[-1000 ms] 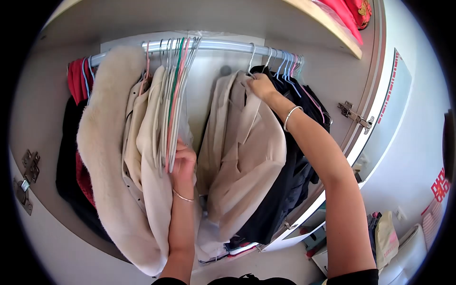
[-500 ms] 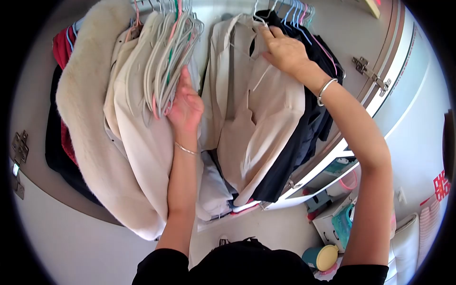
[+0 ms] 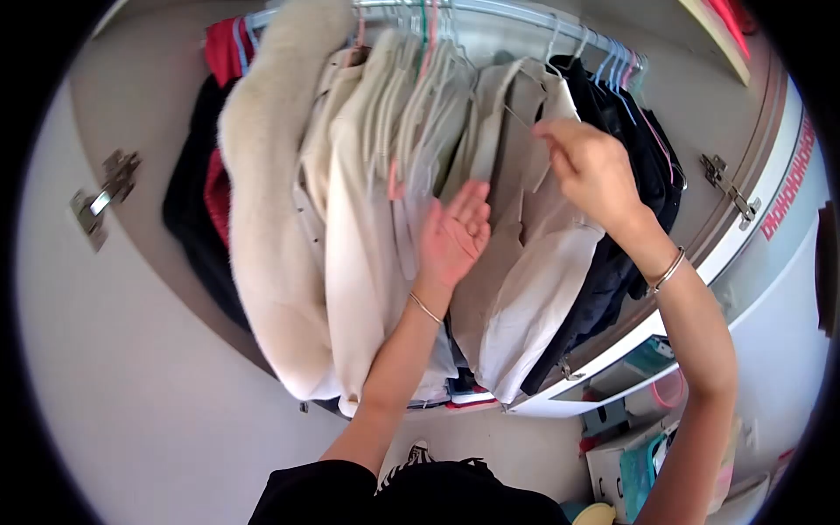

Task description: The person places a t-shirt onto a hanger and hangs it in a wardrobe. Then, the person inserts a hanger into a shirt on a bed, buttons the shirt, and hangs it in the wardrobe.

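Note:
A light beige jacket [image 3: 516, 280] hangs on a white hanger [image 3: 555, 48] from the wardrobe rod. My right hand [image 3: 591, 171] is in front of its upper part, fingers curled and fingertips pinched together. A thin cord [image 3: 518, 115] on the jacket runs to those fingertips; whether they grip it is unclear. My left hand [image 3: 455, 234] is open, palm up and fingers loosely spread, between this jacket and a bunch of pale grey hangers [image 3: 437, 114]. Left of that bunch hang cream garments [image 3: 354, 245] and a long cream fur coat [image 3: 280, 175].
The metal rod [image 3: 490, 7] spans the wardrobe. Dark clothes [image 3: 652, 166] hang at the right, red [image 3: 226, 48] and black clothes [image 3: 197, 192] at the far left. Hinged doors stand open on both sides. A storage unit [image 3: 612, 464] is at the lower right.
My right hand has come down from the hanger's neck to the jacket's upper front. My left hand has moved off the grey hangers. The view has shifted, showing more of the rod.

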Motion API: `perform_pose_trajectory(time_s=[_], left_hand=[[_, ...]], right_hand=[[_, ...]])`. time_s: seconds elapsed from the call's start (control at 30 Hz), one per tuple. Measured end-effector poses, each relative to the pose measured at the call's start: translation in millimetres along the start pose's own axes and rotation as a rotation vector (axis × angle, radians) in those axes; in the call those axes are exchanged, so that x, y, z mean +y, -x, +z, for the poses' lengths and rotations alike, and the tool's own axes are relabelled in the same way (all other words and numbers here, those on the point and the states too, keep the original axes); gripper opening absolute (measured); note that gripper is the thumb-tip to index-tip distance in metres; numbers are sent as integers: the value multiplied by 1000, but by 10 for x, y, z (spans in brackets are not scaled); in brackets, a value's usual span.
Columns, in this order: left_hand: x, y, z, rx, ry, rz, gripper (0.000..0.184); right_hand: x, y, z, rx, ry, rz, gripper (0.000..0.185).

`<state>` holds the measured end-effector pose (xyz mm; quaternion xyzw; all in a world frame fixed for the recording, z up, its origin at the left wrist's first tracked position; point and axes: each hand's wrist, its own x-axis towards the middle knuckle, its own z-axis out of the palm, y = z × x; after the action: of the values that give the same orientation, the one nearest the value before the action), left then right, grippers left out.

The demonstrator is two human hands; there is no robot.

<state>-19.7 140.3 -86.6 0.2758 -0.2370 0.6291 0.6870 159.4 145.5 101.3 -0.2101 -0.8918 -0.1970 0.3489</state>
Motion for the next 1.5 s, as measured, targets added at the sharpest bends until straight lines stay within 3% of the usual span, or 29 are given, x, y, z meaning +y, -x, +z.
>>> perform_pose_trajectory(time_s=[0.07, 0.13, 0.2, 0.27, 0.33, 0.37, 0.43, 0.47, 0.57, 0.63, 0.7, 0.87, 1.0, 1.13, 1.3, 1.37, 1.5], left_hand=[[-99, 119, 141, 52, -130, -4, 55], [-177, 276, 360, 116, -251, -17, 53], [-244, 429, 675, 162, -639, -26, 50], [-334, 612, 1114, 201, -750, 51, 40], [-371, 772, 1401, 357, -1256, 367, 30], [-315, 808, 1447, 352, -1267, 376, 30], [-225, 866, 1522, 330, -1671, 910, 25], [-153, 862, 1585, 372, -1740, 965, 29], [79, 841, 1571, 376, -1855, 985, 36], [187, 790, 1474, 365, -1767, 796, 44], [216, 781, 1403, 377, -1794, 749, 47], [275, 743, 1359, 381, -1791, 516, 53], [367, 681, 1221, 331, -1923, 497, 55], [462, 652, 1147, 249, -2076, 521, 56], [494, 627, 1225, 229, -1984, 551, 56], [468, 646, 1321, 240, -1904, 538, 55], [367, 779, 1416, 210, -1999, 612, 53]], right_hand=[[-152, -152, -130, 267, -310, -51, 21], [-367, -256, -174, 289, -407, -61, 23], [-542, -359, -94, 243, -892, -5, 29], [-768, -487, -51, 195, -965, 4, 31], [-1002, -607, -1, 144, -1037, 13, 33], [-1124, -683, 29, 119, -1056, 95, 37], [-1277, -833, 118, 90, -1079, 167, 40], [-1341, -936, 175, 84, -1029, 199, 42], [-1309, -1302, 509, 34, -887, 230, 45], [-1338, -1402, 526, -6, -781, 231, 45], [-1285, -1474, 543, -81, -515, 344, 38], [-1106, -1665, 599, -155, -333, 411, 36], [-1017, -1851, 625, -217, -128, 484, 34], [-980, -1968, 710, -216, -193, 520, 35], [-931, -2139, 685, -84, -332, 623, 38], [-891, -2230, 709, 50, -704, 670, 37], [-1244, -1896, 178, 80, -977, 770, 33]])
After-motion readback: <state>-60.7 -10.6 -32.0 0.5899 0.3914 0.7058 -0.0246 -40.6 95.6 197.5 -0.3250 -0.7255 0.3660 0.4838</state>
